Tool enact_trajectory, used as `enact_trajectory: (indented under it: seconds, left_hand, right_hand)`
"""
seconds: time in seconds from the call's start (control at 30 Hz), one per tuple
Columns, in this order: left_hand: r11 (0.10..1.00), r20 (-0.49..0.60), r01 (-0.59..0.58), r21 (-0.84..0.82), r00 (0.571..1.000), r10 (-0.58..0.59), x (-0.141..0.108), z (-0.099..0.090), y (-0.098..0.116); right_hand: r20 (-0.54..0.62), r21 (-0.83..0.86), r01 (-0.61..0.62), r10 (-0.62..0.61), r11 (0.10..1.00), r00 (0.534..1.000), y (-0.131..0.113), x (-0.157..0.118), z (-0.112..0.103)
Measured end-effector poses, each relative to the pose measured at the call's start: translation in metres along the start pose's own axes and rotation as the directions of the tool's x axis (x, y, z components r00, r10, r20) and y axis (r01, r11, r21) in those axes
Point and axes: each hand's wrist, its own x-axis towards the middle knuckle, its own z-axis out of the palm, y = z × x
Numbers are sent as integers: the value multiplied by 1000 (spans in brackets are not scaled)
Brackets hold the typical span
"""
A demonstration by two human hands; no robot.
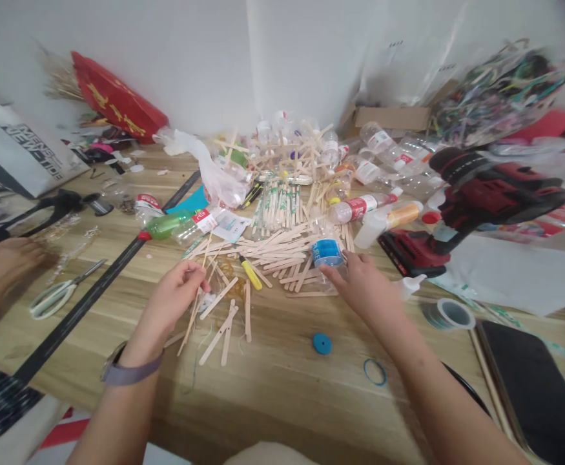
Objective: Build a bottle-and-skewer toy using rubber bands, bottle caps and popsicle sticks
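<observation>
My right hand (pixel 367 287) grips a small clear plastic bottle (pixel 327 252) with a blue label, thumb on the near side. The bottle leans over a heap of flat wooden craft sticks (pixel 277 252). My left hand (pixel 175 294), a watch on its wrist, has its fingers pinched around a thin wooden stick (pixel 188 332) that slants down toward me. Beside those fingers lie several loose craft sticks with small holes (pixel 221 332) and some thread. A yellow-handled tool (pixel 250 272) rests between my hands. Nearer me are a blue disc (pixel 321 343) and a blue ring (pixel 375 372).
At right stand a red cordless drill (pixel 485 200), a tape roll (pixel 449 314) and a phone (pixel 529 387). Plastic bottles (pixel 364 206) crowd the back. Left are scissors (pixel 64 290), a long black strip (pixel 83 303) and another person's hand (pixel 13 261).
</observation>
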Motion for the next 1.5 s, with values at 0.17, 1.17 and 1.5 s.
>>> enact_trajectory:
  seconds: [0.17, 1.17, 1.5]
  left_hand:
    - [938, 150, 35, -346, 988, 19, -15, 11, 24]
    - [763, 208, -204, 613, 974, 92, -63, 43, -34]
    - [719, 138, -169, 674, 985, 102, -56, 48, -11]
  right_hand:
    - [-35, 4, 65, -64, 998, 997, -5, -11, -6]
    - [-341, 613, 507, -375, 606, 862, 12, -112, 64]
    - [-412, 506, 630, -477, 589, 776, 11, -112, 60]
